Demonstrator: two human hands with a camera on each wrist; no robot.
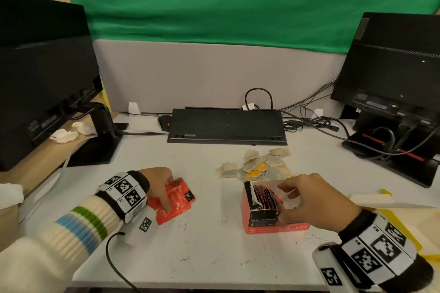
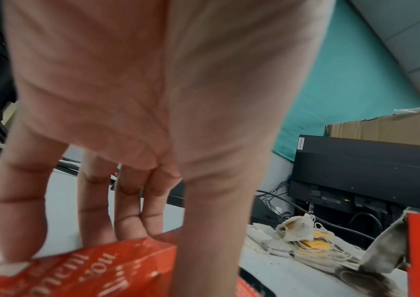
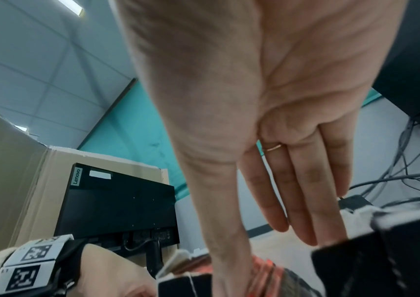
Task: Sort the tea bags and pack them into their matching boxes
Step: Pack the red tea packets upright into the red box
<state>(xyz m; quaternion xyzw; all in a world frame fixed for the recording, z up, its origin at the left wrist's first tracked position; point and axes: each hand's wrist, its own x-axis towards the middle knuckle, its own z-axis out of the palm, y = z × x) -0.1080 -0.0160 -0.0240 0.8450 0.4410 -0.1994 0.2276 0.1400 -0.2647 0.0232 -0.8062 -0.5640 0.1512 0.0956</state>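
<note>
My left hand (image 1: 169, 194) pinches a small stack of red tea bag sachets (image 1: 176, 200) lying on the white table, thumb on top and fingers at the far edge; the left wrist view shows the red sachets (image 2: 89, 269) under the fingers (image 2: 127, 221). An open red box (image 1: 269, 225) stands to the right with red sachets (image 1: 264, 195) upright inside. My right hand (image 1: 283, 202) rests on that box with straight fingers (image 3: 305, 201) against its flap and the thumb down by the sachets (image 3: 264, 269). A pile of beige tea bags with yellow tags (image 1: 262, 166) lies just behind the box.
A black keyboard (image 1: 226, 126) leans at the back centre. Monitors stand at left (image 1: 42, 78) and right (image 1: 392, 66), with cables (image 1: 309, 121) between. Yellow and cream packaging (image 1: 390, 202) lies at the right edge. Tea crumbs (image 1: 214, 261) dot the table front.
</note>
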